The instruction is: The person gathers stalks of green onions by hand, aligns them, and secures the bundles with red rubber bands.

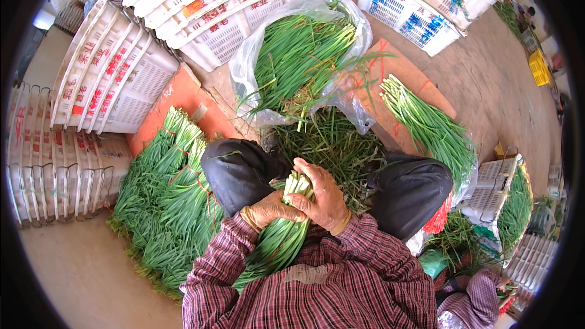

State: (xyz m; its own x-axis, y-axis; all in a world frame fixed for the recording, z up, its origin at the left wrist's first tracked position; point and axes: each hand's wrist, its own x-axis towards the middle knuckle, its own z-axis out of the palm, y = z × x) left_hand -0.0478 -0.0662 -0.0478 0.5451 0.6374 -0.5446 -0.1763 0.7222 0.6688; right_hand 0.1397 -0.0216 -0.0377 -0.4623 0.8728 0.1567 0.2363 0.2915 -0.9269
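Both hands wear thin, translucent gloves and meet over my lap around a bunch of green chives [285, 240]. My left hand [273, 210] is wrapped around the stalks from the left. On the other side, my right hand [323, 195] cups the bunch, its fingers beside the pale cut ends and its thumb across the front. The ends point away from me, while the leaves run back towards my body. No tie shows on this bunch; the hands cover part of it. Left of my knee lies a heap of chive bunches [164, 219], several bound with red ties.
Ahead, an open plastic bag [240, 71] holds loose chives [301, 50]. More chives [425, 123] lie on a board [388, 57]. Leaf scraps [338, 146] cover the ground between my legs. Stacked white crates [269, 11] stand ahead left. Red ties [437, 219] hang right; a co-worker [473, 299] sits behind.
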